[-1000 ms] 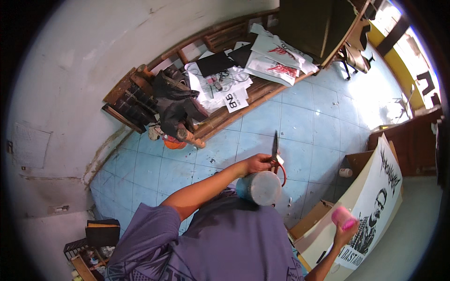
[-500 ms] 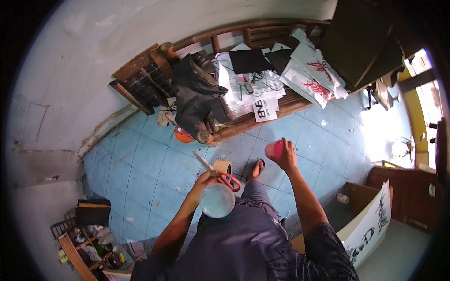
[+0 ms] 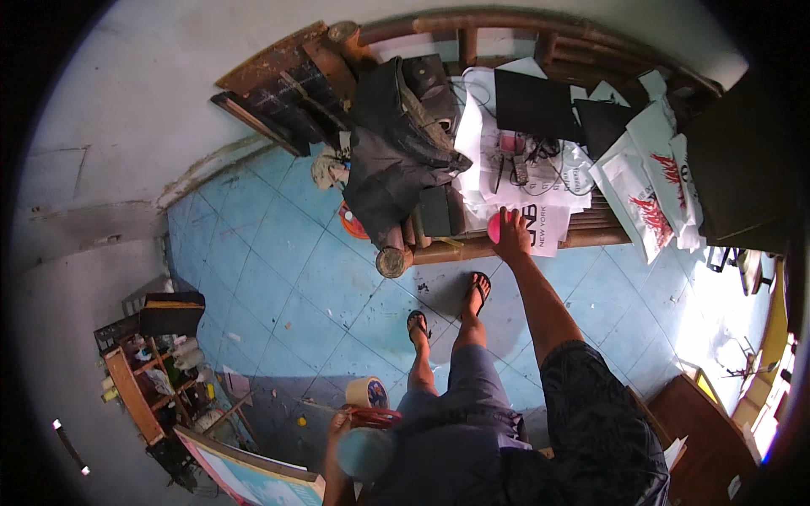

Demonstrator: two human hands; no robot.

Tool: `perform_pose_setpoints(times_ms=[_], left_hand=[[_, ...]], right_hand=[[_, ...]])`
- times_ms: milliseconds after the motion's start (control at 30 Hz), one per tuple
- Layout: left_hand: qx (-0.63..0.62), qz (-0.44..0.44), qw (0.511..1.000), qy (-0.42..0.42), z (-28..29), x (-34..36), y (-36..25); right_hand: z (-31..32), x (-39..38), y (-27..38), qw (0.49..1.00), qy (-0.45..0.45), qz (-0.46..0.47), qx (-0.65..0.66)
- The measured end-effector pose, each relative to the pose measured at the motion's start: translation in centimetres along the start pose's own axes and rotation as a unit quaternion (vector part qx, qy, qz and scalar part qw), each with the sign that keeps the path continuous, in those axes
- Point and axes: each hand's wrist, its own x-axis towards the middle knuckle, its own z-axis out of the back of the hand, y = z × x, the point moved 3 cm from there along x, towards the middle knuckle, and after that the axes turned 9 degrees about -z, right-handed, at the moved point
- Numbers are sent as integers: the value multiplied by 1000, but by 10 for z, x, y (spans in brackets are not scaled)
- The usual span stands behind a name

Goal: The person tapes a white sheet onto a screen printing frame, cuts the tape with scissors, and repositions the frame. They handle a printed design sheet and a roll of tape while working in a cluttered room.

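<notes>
At the bamboo bench's front edge, my right hand (image 3: 514, 232) grips a pink cylindrical container (image 3: 494, 228) over or against a white sheet with black lettering (image 3: 548, 229); whether it touches is unclear. Low in the view, my left hand (image 3: 339, 426) is closed on red-handled scissors (image 3: 372, 417), with a roll of beige tape (image 3: 365, 395) and a translucent round container (image 3: 365, 453) bunched at it; its fingers are partly hidden.
The bench (image 3: 453, 251) carries a black cloth (image 3: 384, 171), dark boards, cables and papers. My feet in flip-flops stand on blue floor tiles (image 3: 270, 244). A cluttered wooden shelf (image 3: 133, 390) and boards are lower left, a brown wooden cabinet (image 3: 688, 422) lower right.
The view has turned toward the bench, now nearer. My right hand with the pink container has moved forward to the papers; my left hand with its items has dropped lower in view.
</notes>
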Motion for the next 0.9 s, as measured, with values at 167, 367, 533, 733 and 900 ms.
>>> perform_pose_setpoints(times_ms=[167, 367, 533, 733, 900], left_hand=[[-147, 94, 978, -116, -62, -10, -4], [25, 26, 999, -12, -92, 4, -19], [97, 31, 995, 6, 11, -5, 29], [14, 107, 994, 5, 37, 23, 53], [44, 74, 993, 80, -27, 52, 22]], right_hand=[[-36, 37, 27, 999, 34, 13, -12], [-97, 61, 22, 999, -32, 18, -8], [-34, 1, 32, 981, 7, 45, 189], [158, -232, 72, 744, 475, 298, 364], [213, -312, 112, 701, 356, 426, 448]])
